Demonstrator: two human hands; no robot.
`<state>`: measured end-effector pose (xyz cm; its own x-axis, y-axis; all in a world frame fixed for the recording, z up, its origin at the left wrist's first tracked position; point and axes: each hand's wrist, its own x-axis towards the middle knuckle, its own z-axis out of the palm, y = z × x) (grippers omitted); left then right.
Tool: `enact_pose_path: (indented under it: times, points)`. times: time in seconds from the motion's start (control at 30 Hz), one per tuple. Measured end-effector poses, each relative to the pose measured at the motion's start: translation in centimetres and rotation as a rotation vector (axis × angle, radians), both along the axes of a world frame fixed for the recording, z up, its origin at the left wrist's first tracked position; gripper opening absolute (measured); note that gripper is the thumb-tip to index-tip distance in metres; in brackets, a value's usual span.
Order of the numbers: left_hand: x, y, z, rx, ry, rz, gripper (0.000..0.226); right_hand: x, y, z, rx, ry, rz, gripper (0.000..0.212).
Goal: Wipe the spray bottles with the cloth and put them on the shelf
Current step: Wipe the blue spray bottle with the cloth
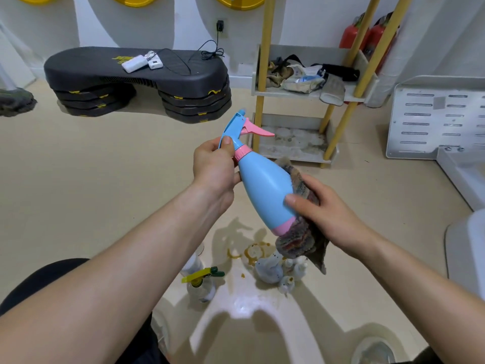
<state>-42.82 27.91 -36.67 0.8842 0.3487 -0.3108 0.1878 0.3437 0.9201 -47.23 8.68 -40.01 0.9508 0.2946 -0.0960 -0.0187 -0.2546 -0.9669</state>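
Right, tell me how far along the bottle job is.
Done: nothing; no spray bottles show on the shelf. In hand: left hand grips the blue bottle by the neck, right hand presses the cloth against its body. Left: the yellow-trigger bottle on the floor, plus shelving.

A: Can anyone read the yellow logo (122, 58) on the black plastic step platform (91, 68)?
B: Nope, just a smudge. Print on the crumpled white-and-blue packet (301, 81) on the white yellow-poled shelf (275, 94) is blurry too.

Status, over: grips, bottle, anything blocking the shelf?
Left grip on blue bottle neck. Right grip holds cloth against its body. Shelf lower tier free, nothing between. More bottles on floor.
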Motion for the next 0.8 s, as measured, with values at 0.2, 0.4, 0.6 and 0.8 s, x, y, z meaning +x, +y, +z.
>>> enact_pose_path:
  times: [0.2,0.4,0.6,0.8]
  points:
    - [-0.2,-0.1,1.0,-0.207,-0.101,-0.068,0.027,-1.1,1.5,0.7,-0.278,-0.260,-0.171,0.094]
    - [-1.8,-2.2,0.0,0.082,-0.108,0.005,0.037,-1.2,2.9,0.0,-0.402,-0.590,-0.389,0.092]
    - [-3.8,-4.2,-1.2,0.082,-0.086,-0.120,0.028,-1.3,4.0,-1.1,-0.525,-0.768,-0.404,0.085]
    - [-3.6,-3.4,-1.8,0.021,-0.041,-0.140,0.042,-1.6,4.6,-1.1,-0.659,-0.796,-0.275,0.067]
